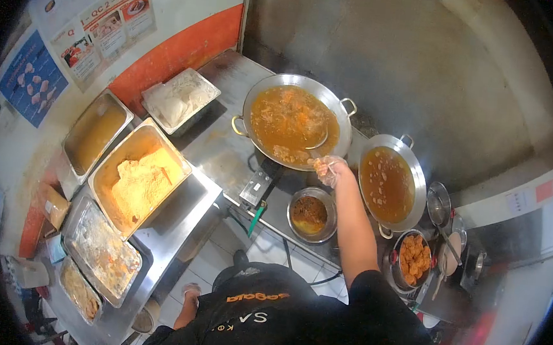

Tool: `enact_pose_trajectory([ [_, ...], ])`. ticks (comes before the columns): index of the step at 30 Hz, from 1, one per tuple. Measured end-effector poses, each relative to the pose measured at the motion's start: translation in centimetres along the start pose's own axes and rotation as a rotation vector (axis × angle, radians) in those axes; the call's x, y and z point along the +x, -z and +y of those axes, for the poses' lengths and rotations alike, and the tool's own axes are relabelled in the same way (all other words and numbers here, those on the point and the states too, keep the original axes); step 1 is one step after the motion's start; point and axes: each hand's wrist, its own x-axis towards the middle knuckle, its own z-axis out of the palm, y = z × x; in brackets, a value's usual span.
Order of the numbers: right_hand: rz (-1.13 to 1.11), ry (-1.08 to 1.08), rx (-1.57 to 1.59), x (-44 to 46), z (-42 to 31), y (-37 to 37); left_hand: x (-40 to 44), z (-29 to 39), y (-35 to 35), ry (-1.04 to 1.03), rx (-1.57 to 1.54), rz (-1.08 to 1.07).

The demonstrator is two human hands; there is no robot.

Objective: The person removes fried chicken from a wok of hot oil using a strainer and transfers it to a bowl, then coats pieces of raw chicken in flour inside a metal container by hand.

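Note:
My right hand [330,170], in a clear plastic glove, is closed at the near rim of the large wok [271,158]. It grips what looks like a skimmer [322,139], whose curved metal rim shows in the oil; most of its head is hidden. Pieces of food [287,115] fry there in bubbling brown oil. My left hand [191,289], also gloved, hangs low by my side, near the steel table; its fingers are too small to make out. Below my right hand sits a metal bowl [330,231] holding dark crumbs and oil.
A second wok [419,202] of oil with floating bits stands right. Beside it are a pot of fried pieces [415,259] and a long-handled pan [439,206]. Leftward are a tub of orange flour [151,180], a white flour tub [179,98] and a crusted tray [104,250].

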Motion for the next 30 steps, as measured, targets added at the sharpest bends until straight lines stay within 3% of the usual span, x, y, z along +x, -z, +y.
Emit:
enact_pose_trajectory([
  [4,-0.07,-0.088,0.131,1.7,0.6,-1.2,1.1,-0.2,0.3,-0.14,0.071,-0.003],
  [5,-0.075,-0.087,0.131,2.6,0.6,-1.4,1.6,-0.1,0.6,-0.176,0.221,0.007],
  [8,-0.041,-0.022,0.182,4.2,2.1,-0.6,1.0,-1.0,0.4,-0.172,0.163,0.045],
  [11,-0.135,-0.144,0.305,3.0,1.5,-3.3,2.4,-0.7,1.7,-0.159,0.055,0.145],
  [13,-0.118,0.03,0.192,3.3,3.3,-3.3,3.3,-0.6,1.2,0.028,0.025,-0.03],
  [14,-0.269,-0.119,0.226,3.6,2.5,-2.8,3.3,-0.6,1.3,0.122,0.022,-0.116],
  [15,-0.283,-0.111,0.217,3.6,1.5,-4.5,2.8,-0.8,2.0,0.123,0.002,-0.126],
  [18,-0.006,0.111,0.195,3.5,3.4,-5.6,1.3,-0.9,3.1,0.026,0.005,-0.124],
  [19,-0.019,0.125,0.2,4.9,3.2,-5.2,1.2,-0.9,4.1,0.003,0.017,-0.124],
  [21,-0.225,-0.048,0.331,6.3,3.0,-4.1,0.6,-0.7,5.4,-0.044,0.033,-0.138],
  [22,-0.073,0.073,0.213,5.8,3.5,-5.0,0.0,-0.8,5.8,-0.065,0.042,-0.151],
  [25,-0.102,0.004,0.226,6.8,2.9,-5.8,-0.5,-0.5,8.1,-0.142,0.096,-0.172],
  [26,0.035,0.221,0.027,7.0,3.9,-5.3,-0.7,-0.5,8.0,-0.107,0.071,-0.136],
  [27,-0.183,0.127,0.169,8.0,3.2,-4.3,-0.8,-0.9,7.2,-0.057,0.039,-0.086],
  [30,0.004,0.175,0.067,7.8,4.1,-3.5,0.9,-1.6,4.9,-0.008,-0.018,0.065],
])
